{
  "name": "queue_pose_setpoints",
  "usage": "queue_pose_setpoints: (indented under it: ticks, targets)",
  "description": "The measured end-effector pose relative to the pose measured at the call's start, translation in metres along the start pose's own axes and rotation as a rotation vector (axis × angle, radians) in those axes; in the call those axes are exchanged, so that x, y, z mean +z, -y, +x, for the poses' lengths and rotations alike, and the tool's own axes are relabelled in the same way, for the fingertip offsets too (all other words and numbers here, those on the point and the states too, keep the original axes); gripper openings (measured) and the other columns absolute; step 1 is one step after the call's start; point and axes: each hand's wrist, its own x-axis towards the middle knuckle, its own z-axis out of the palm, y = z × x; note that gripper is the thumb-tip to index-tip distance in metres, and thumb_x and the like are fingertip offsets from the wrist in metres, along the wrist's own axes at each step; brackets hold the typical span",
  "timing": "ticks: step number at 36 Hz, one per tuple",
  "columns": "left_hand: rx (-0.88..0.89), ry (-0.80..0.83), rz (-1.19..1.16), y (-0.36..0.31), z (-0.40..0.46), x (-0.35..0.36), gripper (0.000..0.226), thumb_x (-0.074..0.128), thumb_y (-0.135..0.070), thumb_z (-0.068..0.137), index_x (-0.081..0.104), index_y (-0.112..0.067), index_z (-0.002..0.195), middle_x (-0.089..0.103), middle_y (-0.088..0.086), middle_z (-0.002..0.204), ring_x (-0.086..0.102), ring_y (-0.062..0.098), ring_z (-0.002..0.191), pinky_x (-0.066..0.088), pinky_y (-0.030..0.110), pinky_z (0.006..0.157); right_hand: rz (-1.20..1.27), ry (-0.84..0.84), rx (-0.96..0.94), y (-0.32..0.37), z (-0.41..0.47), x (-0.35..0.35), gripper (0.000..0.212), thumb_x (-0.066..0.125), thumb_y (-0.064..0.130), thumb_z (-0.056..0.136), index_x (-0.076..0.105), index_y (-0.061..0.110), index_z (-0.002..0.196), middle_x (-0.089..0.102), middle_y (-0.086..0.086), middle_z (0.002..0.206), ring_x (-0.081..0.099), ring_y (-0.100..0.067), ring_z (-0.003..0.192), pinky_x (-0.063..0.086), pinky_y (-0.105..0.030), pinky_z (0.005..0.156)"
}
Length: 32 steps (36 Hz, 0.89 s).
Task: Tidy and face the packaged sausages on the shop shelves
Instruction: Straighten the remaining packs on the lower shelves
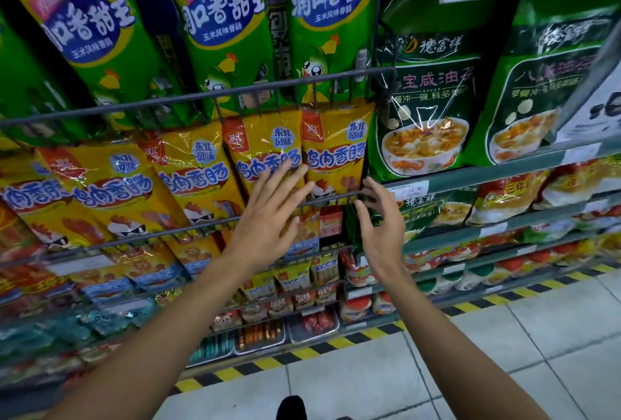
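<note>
Two bare hands before the wire shelf rail (208,221): left hand (268,218), fingers straight and spread, against the yellow plastic sausage packs (265,150); right hand (379,228) loosely curled, empty, at the row's right end. Behind, above: green sausage packs (221,26).

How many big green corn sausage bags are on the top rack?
3 clearly face out: one at the left, one in the middle, one at the right. A sliver of green at the far left edge may be another; more may hide behind.
</note>
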Motion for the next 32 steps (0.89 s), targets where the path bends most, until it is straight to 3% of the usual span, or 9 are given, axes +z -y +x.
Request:
queue_pose_setpoints:
  ticks: [4, 8, 10, 12, 15, 17, 21, 24, 32]
  targets:
    - [-0.098, 0.022, -0.184, -0.003, -0.049, 0.017, 0.053, 0.053, -0.018, 0.106, 0.039, -0.021, 0.157, 0.026, -0.006, 0.167, 0.018, 0.018, 0.157, 0.019, 0.041, 0.128, -0.006, 0.073, 0.073, -0.017, -0.033, 0.002, 0.039, 0.064, 0.013, 0.101, 0.058, 0.022, 0.139, 0.063, 0.007, 0.127, 0.061, -0.009, 0.117, 0.054, -0.032, 0.099]
    - [-0.447, 0.206, -0.481, -0.012, -0.092, 0.039, 0.059, 0.055, -0.022, 0.106, 0.032, -0.045, 0.155, 0.025, -0.028, 0.160, 0.023, -0.004, 0.149, 0.031, 0.031, 0.122, -0.016, 0.209, 0.191, -0.041, -0.056, 0.013, 0.038, 0.065, 0.017, 0.101, 0.059, 0.026, 0.137, 0.065, 0.013, 0.125, 0.063, -0.006, 0.116, 0.054, -0.033, 0.098]
    - [-0.643, 0.227, -0.595, -0.017, -0.101, 0.052, 0.060, 0.057, -0.022, 0.105, 0.032, -0.049, 0.152, 0.030, -0.027, 0.157, 0.033, 0.002, 0.146, 0.036, 0.037, 0.118, -0.026, 0.292, 0.270, -0.056, -0.061, 0.021, 0.039, 0.066, 0.018, 0.100, 0.058, 0.026, 0.138, 0.066, 0.016, 0.124, 0.063, -0.002, 0.113, 0.055, -0.035, 0.098]
    - [-0.797, 0.211, -0.687, -0.018, -0.103, 0.066, 0.059, 0.058, -0.017, 0.104, 0.036, -0.043, 0.152, 0.037, -0.019, 0.157, 0.053, 0.024, 0.134, 0.049, 0.042, 0.103, -0.050, 0.392, 0.321, -0.068, -0.062, 0.029, 0.041, 0.065, 0.022, 0.101, 0.055, 0.025, 0.140, 0.065, 0.016, 0.125, 0.062, 0.000, 0.112, 0.053, -0.037, 0.100]
    - [-0.907, 0.182, -0.798, -0.014, -0.103, 0.091, 0.063, 0.060, -0.011, 0.102, 0.034, -0.036, 0.154, 0.042, -0.009, 0.157, 0.051, 0.020, 0.138, 0.054, 0.023, 0.092, -0.103, 0.478, 0.355, -0.083, -0.060, 0.038, 0.046, 0.065, 0.024, 0.100, 0.051, 0.024, 0.144, 0.063, 0.015, 0.124, 0.057, 0.011, 0.110, 0.052, -0.032, 0.103]
    - [-0.963, 0.182, -0.831, -0.009, -0.100, 0.109, 0.067, 0.061, -0.009, 0.102, 0.032, -0.032, 0.157, 0.041, -0.006, 0.158, 0.047, 0.016, 0.141, 0.052, 0.028, 0.099, -0.117, 0.493, 0.367, -0.092, -0.058, 0.044, 0.047, 0.065, 0.022, 0.100, 0.051, 0.021, 0.145, 0.062, 0.014, 0.123, 0.056, 0.014, 0.109, 0.051, -0.029, 0.103]
    - [-1.122, 0.113, -0.921, 0.002, -0.092, 0.136, 0.071, 0.062, -0.012, 0.102, 0.026, -0.030, 0.160, 0.037, -0.001, 0.161, 0.039, 0.020, 0.147, 0.044, 0.041, 0.112, -0.110, 0.524, 0.412, -0.111, -0.052, 0.054, 0.049, 0.062, 0.027, 0.102, 0.047, 0.019, 0.148, 0.062, 0.006, 0.134, 0.058, -0.010, 0.121, 0.049, -0.037, 0.107]
    - [-1.161, 0.074, -0.898, 0.008, -0.092, 0.150, 0.071, 0.062, -0.012, 0.101, 0.025, -0.025, 0.161, 0.038, -0.002, 0.161, 0.040, 0.020, 0.146, 0.042, 0.044, 0.115, -0.095, 0.527, 0.431, -0.123, -0.047, 0.065, 0.050, 0.063, 0.026, 0.102, 0.047, 0.016, 0.148, 0.061, 0.002, 0.138, 0.058, -0.015, 0.126, 0.047, -0.043, 0.110]
    - [-1.008, 0.101, -0.649, 0.019, -0.081, 0.173, 0.066, 0.065, -0.031, 0.101, 0.035, -0.014, 0.158, 0.050, 0.005, 0.153, 0.055, 0.022, 0.135, 0.046, 0.035, 0.111, -0.160, 0.592, 0.362, -0.149, -0.028, 0.091, 0.050, 0.067, 0.035, 0.099, 0.051, 0.021, 0.145, 0.063, 0.003, 0.139, 0.059, -0.017, 0.128, 0.050, -0.046, 0.107]
